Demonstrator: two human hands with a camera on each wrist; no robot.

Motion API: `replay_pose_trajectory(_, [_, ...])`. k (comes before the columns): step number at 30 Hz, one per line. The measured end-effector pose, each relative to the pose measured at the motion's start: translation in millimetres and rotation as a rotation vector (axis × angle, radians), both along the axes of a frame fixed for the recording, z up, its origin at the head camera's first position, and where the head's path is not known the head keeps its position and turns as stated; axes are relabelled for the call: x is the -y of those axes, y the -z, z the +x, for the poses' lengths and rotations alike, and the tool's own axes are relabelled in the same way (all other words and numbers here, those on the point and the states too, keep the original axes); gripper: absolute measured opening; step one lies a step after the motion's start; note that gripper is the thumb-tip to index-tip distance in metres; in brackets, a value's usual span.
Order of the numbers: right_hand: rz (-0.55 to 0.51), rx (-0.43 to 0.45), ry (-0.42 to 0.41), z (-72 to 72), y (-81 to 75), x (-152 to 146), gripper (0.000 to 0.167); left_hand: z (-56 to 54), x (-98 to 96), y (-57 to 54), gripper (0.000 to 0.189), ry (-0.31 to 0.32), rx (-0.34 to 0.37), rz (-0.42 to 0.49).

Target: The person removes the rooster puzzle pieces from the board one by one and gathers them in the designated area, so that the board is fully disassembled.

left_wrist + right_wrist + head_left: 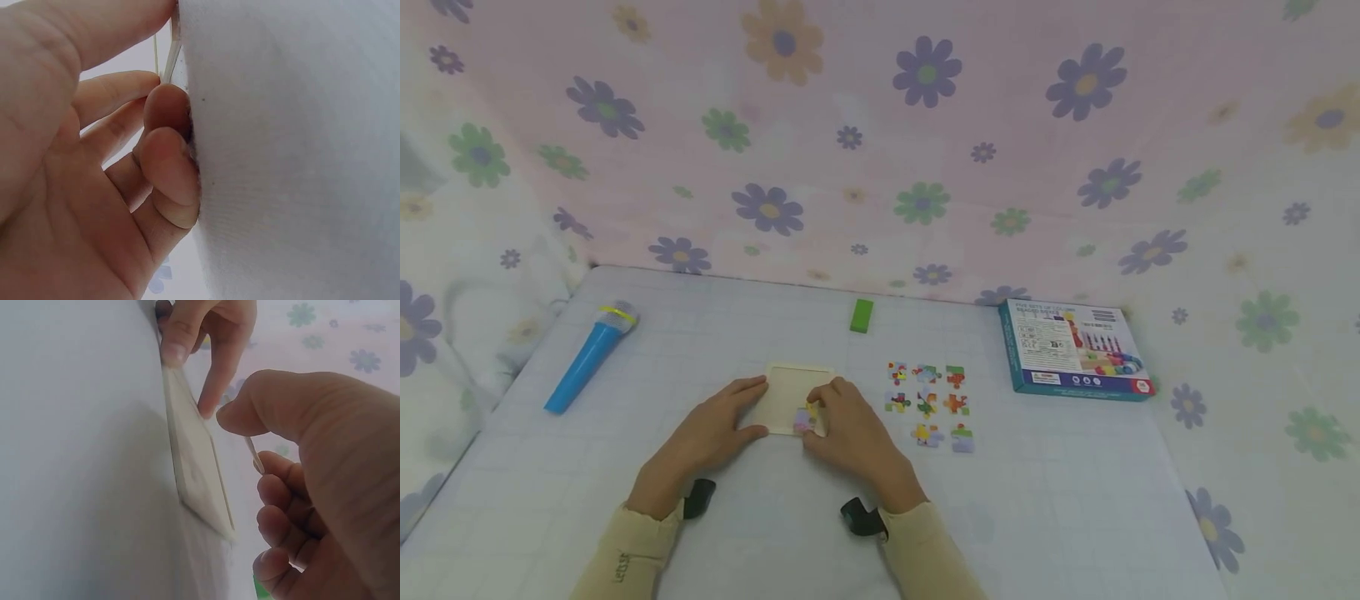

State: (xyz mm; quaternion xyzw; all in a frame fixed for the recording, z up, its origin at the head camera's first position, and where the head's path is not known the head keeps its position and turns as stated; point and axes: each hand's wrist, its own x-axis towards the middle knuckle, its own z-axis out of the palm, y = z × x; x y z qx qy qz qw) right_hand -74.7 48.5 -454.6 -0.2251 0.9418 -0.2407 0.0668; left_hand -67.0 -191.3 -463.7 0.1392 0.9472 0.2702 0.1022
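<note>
A square, pale wooden puzzle tray (781,393) with a raised border lies flat between my hands. My left hand (711,427) holds it at the left side, thumb at the near corner and fingers at the far one; the right wrist view also shows this. Above the tray's right part, my right hand (859,433) pinches a purple and yellow jigsaw piece (803,419) between thumb and fingers. Edge-on in the right wrist view, the piece (252,449) is tilted and raised off the tray. The left wrist view shows mostly my left palm and curled fingers (169,165).
Several loose jigsaw pieces (927,403) lie in rows right of the tray. A green block (862,316) lies behind them. On the far left rests a blue toy microphone (587,358); a boxed toy set (1075,350) lies at the back right, by the flowered cloth backdrop.
</note>
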Motion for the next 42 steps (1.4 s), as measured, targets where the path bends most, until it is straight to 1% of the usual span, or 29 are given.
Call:
replay_pose_trajectory(3, [0.005,0.013,0.02,4.1,-1.3,-14.2,0.038,0.2,-0.6,-0.7,0.069,0.006,0.002,-0.002])
replay_pose_trajectory(10, [0.064,-0.02,0.069,11.8,2.4,-51.2,0.035,1.3,-0.1,-2.8,0.069,0.0,0.014,0.009])
replay_pose_trajectory(13, [0.062,-0.026,0.094,14.7,1.2,-66.1,0.035,1.3,-0.1,-2.9,0.069,0.0,0.019,0.008])
replay_pose_trajectory(20, [0.065,-0.06,0.141,17.7,5.6,-94.0,0.036,0.9,1.0,-1.5,0.07,-0.006,0.018,0.003])
replay_pose_trajectory(24, [0.048,-0.042,0.142,17.9,4.9,-101.6,0.037,1.3,1.0,-1.2,0.069,-0.007,0.015,0.01])
replay_pose_trajectory(30, [0.052,-0.041,0.11,16.3,5.5,-105.6,0.031,2.1,0.5,-0.6,0.069,-0.008,0.019,0.006])
replay_pose_trajectory(35, [0.049,-0.036,0.106,16.2,6.6,-107.1,0.028,2.2,0.1,-0.9,0.069,-0.006,0.018,-0.001])
replay_pose_trajectory(39, [0.032,-0.01,0.108,15.7,5.0,-107.7,0.027,2.0,-0.1,-1.1,0.069,-0.008,0.017,0.0])
replay_pose_trajectory(42, [0.028,0.016,0.125,15.4,2.4,-108.0,0.027,1.8,0.0,-0.9,0.07,-0.011,0.022,0.001])
